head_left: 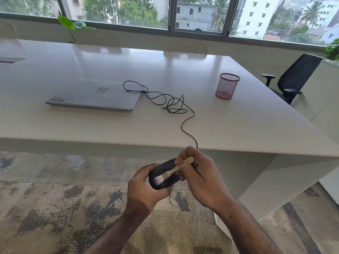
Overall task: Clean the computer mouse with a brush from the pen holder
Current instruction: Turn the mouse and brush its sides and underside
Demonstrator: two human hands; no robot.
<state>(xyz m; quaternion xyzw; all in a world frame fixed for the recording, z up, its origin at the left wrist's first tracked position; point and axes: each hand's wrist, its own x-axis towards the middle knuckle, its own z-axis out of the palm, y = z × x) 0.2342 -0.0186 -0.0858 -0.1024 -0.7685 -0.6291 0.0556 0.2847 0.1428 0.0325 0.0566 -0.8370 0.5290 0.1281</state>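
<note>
My left hand (142,187) grips a black computer mouse (166,182) from below, in front of the table's near edge and above the carpet. My right hand (200,177) pinches the wooden handle of a small brush (177,169). The brush's pale bristles lie on the mouse's top near its left end. The mouse's black cable (185,123) runs up over the table edge in loose loops to a closed silver laptop (93,95). A red mesh pen holder (227,86) stands upright on the table to the right, with nothing visible in it.
The white table (247,129) stretches wide ahead of me. A black office chair (293,77) stands off its right side, pale chairs line the far side, and a leafy plant (70,26) rises at the back left. Patterned carpet lies below my hands.
</note>
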